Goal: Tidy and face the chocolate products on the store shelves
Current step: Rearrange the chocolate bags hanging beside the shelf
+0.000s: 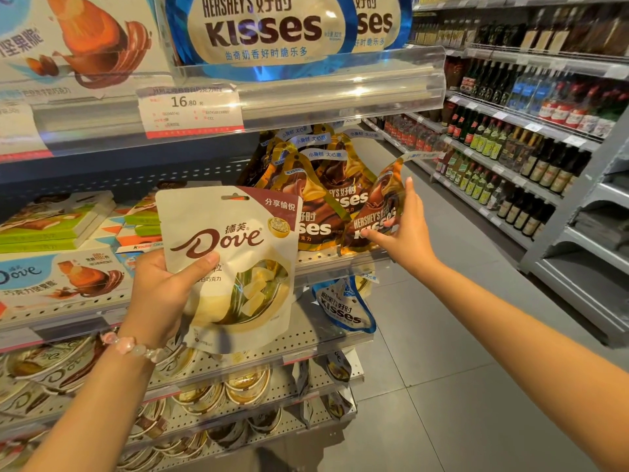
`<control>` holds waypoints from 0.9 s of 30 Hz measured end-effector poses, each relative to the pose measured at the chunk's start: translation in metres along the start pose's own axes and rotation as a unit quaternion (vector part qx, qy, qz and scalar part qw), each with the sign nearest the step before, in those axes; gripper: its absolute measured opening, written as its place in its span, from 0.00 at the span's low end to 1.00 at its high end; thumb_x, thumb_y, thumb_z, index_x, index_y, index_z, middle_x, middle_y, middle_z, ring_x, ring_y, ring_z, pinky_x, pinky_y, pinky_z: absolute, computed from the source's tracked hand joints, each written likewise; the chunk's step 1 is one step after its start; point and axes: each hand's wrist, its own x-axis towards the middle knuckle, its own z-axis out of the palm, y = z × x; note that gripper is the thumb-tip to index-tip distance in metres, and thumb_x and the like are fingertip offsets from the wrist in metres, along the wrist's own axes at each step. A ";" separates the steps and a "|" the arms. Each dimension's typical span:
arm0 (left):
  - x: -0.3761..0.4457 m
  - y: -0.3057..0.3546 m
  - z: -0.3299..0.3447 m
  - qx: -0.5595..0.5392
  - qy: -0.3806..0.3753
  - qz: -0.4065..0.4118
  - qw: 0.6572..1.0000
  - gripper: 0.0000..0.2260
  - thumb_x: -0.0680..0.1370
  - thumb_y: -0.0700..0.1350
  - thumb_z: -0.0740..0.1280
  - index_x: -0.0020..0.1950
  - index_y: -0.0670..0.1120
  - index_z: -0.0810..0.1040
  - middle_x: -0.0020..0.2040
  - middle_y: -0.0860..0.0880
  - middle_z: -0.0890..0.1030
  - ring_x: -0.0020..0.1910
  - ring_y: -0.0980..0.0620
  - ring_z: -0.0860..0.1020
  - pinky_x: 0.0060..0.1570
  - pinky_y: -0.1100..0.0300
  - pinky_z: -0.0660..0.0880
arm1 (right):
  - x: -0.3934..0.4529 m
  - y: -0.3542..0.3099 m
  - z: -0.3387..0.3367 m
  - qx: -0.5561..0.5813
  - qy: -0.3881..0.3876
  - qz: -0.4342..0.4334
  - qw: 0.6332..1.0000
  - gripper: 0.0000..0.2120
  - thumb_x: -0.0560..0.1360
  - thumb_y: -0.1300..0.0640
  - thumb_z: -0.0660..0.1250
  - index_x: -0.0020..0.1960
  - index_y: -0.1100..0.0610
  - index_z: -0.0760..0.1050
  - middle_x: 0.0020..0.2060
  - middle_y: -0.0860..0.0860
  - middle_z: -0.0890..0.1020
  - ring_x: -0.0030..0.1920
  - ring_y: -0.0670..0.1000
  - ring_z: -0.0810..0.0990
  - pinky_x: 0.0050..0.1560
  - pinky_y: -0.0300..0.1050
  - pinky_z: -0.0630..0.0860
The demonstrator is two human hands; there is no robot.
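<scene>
My left hand grips a white Dove pouch by its lower left side and holds it up in front of the middle shelf. My right hand reaches to the shelf's right end and pinches a brown Hershey's Kisses bag, thumb on its front and fingers behind, tilting it. Several more brown and gold Kisses bags stand behind it on the same shelf.
Blue Kisses bags fill the top shelf above a clear price rail. A small blue Kisses bag hangs below. Green boxes and Dove boxes lie left. Bottle shelves line the aisle at right.
</scene>
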 end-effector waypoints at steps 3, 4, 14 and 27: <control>0.001 -0.001 0.001 -0.009 0.002 -0.001 1.000 0.11 0.72 0.33 0.68 0.48 0.48 0.78 0.40 0.59 0.84 0.43 0.59 0.82 0.36 0.67 0.78 | 0.000 0.007 0.003 0.011 0.000 -0.007 1.000 0.54 0.66 0.51 0.77 0.78 0.54 0.42 0.73 0.53 0.59 0.52 0.45 0.72 0.54 0.30 0.71; 0.002 -0.001 0.001 -0.008 0.002 0.000 1.000 0.11 0.72 0.33 0.68 0.48 0.48 0.79 0.40 0.59 0.84 0.43 0.59 0.82 0.36 0.67 0.78 | -0.001 0.009 0.004 0.018 -0.002 -0.007 1.000 0.54 0.66 0.49 0.77 0.78 0.53 0.42 0.73 0.52 0.59 0.52 0.46 0.74 0.56 0.40 0.76; 0.002 -0.009 -0.004 0.011 0.004 -0.003 1.000 0.09 0.68 0.38 0.74 0.42 0.52 0.83 0.42 0.57 0.84 0.46 0.56 0.82 0.47 0.56 0.80 | -0.056 0.040 0.022 0.039 0.025 -0.020 0.999 0.23 0.72 0.50 0.71 0.63 0.53 0.66 0.54 0.46 0.70 0.45 0.45 0.75 0.40 0.39 0.75; 0.000 -0.013 -0.004 0.036 0.037 -0.028 0.998 0.04 0.66 0.46 0.75 0.38 0.51 0.83 0.33 0.54 0.83 0.31 0.45 0.79 0.30 0.57 0.77 | -0.056 0.104 0.093 -0.197 -0.203 0.156 0.946 0.20 0.74 0.45 0.67 0.60 0.57 0.77 0.54 0.53 0.81 0.49 0.53 0.81 0.43 0.47 0.80</control>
